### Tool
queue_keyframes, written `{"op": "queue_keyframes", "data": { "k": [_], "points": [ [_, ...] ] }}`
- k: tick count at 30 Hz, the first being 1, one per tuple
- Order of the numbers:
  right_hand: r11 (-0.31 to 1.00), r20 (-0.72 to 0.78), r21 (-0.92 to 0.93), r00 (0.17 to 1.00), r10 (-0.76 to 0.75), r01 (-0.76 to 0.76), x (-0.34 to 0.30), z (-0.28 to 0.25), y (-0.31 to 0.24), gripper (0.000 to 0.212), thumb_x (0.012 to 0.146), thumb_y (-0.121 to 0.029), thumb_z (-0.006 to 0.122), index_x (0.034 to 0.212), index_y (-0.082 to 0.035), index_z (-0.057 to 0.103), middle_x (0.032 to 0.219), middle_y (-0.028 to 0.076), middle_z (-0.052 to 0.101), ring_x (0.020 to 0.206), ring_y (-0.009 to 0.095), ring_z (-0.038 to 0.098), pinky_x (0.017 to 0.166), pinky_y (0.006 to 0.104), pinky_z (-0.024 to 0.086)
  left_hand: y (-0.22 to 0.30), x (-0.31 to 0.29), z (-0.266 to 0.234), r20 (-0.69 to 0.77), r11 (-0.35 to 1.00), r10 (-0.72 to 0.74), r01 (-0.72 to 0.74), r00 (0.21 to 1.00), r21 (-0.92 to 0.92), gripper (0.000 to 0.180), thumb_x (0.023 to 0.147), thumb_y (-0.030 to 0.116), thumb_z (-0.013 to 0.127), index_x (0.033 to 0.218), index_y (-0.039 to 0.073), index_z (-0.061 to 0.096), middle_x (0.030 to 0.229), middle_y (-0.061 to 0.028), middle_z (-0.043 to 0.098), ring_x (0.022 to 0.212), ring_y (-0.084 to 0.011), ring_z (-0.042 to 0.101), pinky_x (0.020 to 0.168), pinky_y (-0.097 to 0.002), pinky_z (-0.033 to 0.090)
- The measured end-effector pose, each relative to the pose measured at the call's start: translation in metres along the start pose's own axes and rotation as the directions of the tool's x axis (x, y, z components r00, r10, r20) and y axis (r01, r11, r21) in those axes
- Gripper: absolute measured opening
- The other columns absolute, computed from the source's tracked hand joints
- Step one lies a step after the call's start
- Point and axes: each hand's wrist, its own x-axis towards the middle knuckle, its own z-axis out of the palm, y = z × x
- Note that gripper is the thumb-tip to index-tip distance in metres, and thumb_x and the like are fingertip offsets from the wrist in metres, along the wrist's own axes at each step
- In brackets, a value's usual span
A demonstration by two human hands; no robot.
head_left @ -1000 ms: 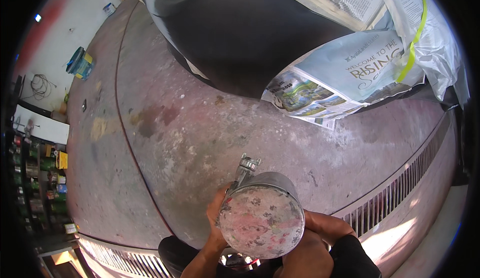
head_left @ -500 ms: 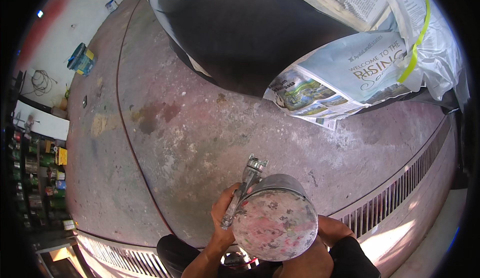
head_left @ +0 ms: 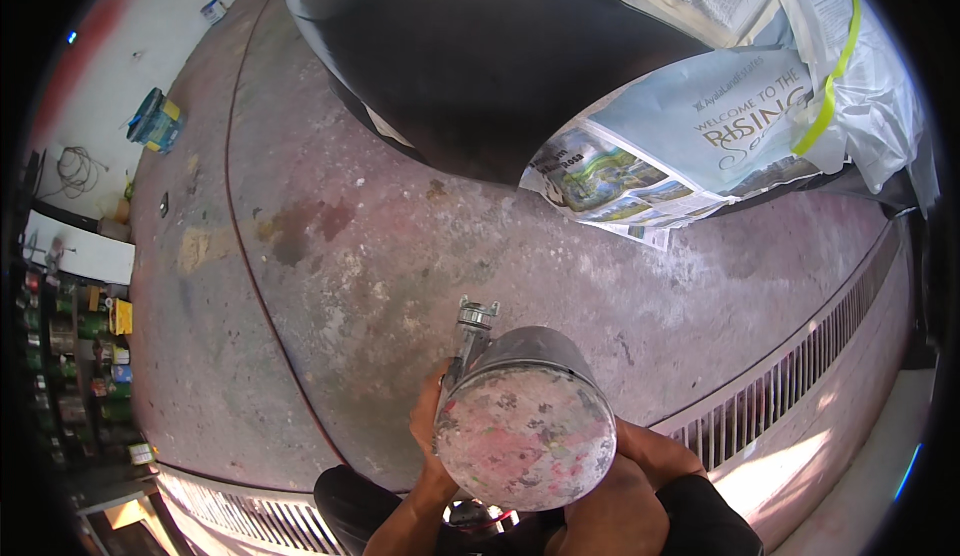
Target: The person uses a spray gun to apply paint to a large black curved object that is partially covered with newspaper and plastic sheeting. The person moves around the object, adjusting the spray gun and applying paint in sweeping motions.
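A spray gun [head_left: 474, 328] with a large round metal cup is held up in front of me, its silver nozzle end pointing away. The cup's lid [head_left: 525, 438] faces up and is blotched with pink, red and grey paint. My left hand [head_left: 426, 414] is closed around the gun's handle at the cup's left side; the cup hides part of its fingers. My right forearm [head_left: 652, 449] reaches in behind the cup from the right, and the cup covers that hand, so its grip does not show.
Ahead stands a dark car body panel [head_left: 480, 66], masked at the right with newspaper [head_left: 690, 136] and plastic sheeting. A thin hose [head_left: 246, 266] crosses the stained concrete floor [head_left: 350, 326]. Slotted grates [head_left: 770, 391] run along both near sides. A blue bucket [head_left: 156, 121] stands by the left wall.
The spray gun and its cup have shifted left together with my left hand, and the gun has turned to point more straight ahead. The view has shifted slightly.
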Motion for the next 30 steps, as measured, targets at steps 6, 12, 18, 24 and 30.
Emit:
{"op": "queue_keyframes", "data": {
  "k": [6, 12, 18, 24, 30],
  "points": [
    [0.953, -0.118, -0.208, 0.973, 0.200, -0.221, -0.008, -0.016, -0.005, 0.029, 0.102, -0.028, 0.069, 0.120, -0.007, 0.079, 0.107, 0.020, 0.078, 0.100, 0.038, 0.076, 0.090, 0.0467, 0.059, -0.021, 0.000, -0.010, 0.019, 0.998, 0.018, -0.016, 1.000, -0.069, 0.052, 0.097, 0.021, 0.079, 0.140, -0.001, 0.062, 0.119, -0.0145, 0.076, 0.104, -0.0239, 0.073, 0.093, -0.0384, 0.058],
    [0.845, -0.321, -0.411, 0.922, 0.215, -0.341, -0.039, 0.000, 0.112, 0.024, 0.099, -0.027, 0.069, 0.110, -0.010, 0.081, 0.104, 0.019, 0.080, 0.100, 0.043, 0.076, 0.089, 0.0503, 0.060, -0.007, 0.010, -0.010, 0.115, 0.993, 0.047, -0.035, 0.992, -0.109, 0.044, 0.094, 0.015, 0.081, 0.131, -0.002, 0.067, 0.113, -0.0125, 0.077, 0.098, -0.0192, 0.071, 0.091, -0.0350, 0.057],
    [0.895, -0.393, -0.308, 0.900, 0.189, -0.322, -0.036, 0.014, 0.132, 0.023, 0.100, -0.028, 0.070, 0.107, -0.009, 0.082, 0.097, 0.016, 0.080, 0.093, 0.041, 0.077, 0.084, 0.0492, 0.060, -0.035, 0.004, -0.029, -0.085, 1.000, 0.018, -0.020, 0.996, -0.017, 0.028, 0.104, 0.023, 0.068, 0.118, -0.001, 0.066, 0.092, -0.0078, 0.063, 0.081, -0.0168, 0.060, 0.075, -0.0341, 0.049],
    [0.860, -0.392, -0.404, 0.909, 0.144, -0.311, -0.033, 0.007, 0.117, 0.021, 0.099, -0.027, 0.072, 0.105, -0.009, 0.081, 0.095, 0.016, 0.080, 0.086, 0.039, 0.077, 0.078, 0.0476, 0.060, -0.064, -0.001, -0.050, -0.408, 0.976, -0.212, 0.215, 0.888, -0.038, 0.036, 0.116, 0.033, 0.052, 0.105, 0.000, 0.064, 0.069, -0.0025, 0.046, 0.061, -0.0148, 0.046, 0.056, -0.0338, 0.041],
    [0.864, -0.393, -0.422, 0.914, 0.099, -0.275, -0.034, 0.008, 0.115, 0.017, 0.098, -0.024, 0.072, 0.103, -0.009, 0.080, 0.094, 0.014, 0.079, 0.086, 0.039, 0.076, 0.077, 0.0475, 0.060, -0.041, 0.003, -0.046, -0.339, 0.989, -0.105, 0.134, 0.935, 0.063, 0.035, 0.116, 0.031, 0.050, 0.102, 0.001, 0.064, 0.068, -0.0032, 0.046, 0.056, -0.0159, 0.043, 0.055, -0.0329, 0.040]
  ]
}}
